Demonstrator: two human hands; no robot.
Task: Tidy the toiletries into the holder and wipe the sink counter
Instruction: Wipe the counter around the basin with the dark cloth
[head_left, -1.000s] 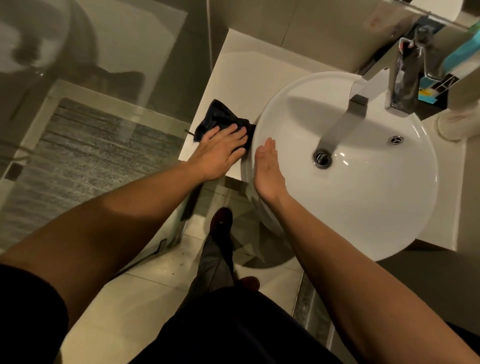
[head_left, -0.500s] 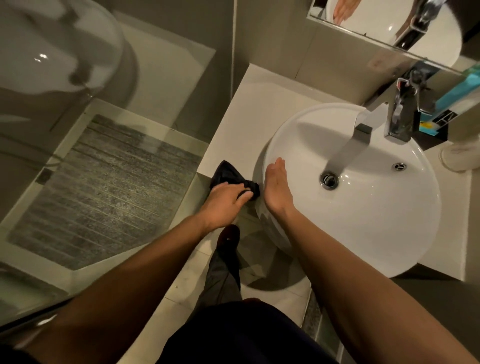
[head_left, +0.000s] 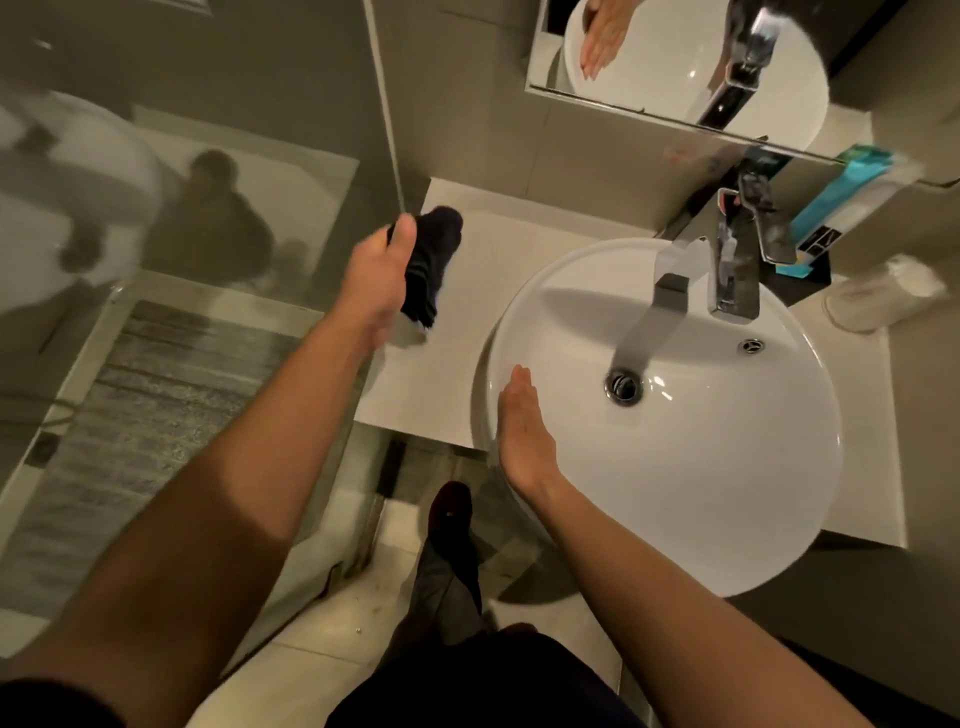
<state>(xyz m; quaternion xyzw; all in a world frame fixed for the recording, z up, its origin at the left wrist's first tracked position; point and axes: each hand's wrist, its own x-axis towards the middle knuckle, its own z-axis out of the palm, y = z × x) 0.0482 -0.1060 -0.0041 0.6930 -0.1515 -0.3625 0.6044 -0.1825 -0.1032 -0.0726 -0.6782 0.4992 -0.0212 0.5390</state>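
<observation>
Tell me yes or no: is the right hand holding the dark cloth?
No: the dark cloth is gripped in the left hand over the counter, while the right hand rests flat on the basin rim.

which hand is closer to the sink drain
Right. The right hand lies flat on the basin's near-left rim, just left of the drain. The left hand is off on the counter, gripping the dark cloth.

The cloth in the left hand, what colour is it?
Dark, near black, faint stripes: cloth in the left hand, head view.
</observation>
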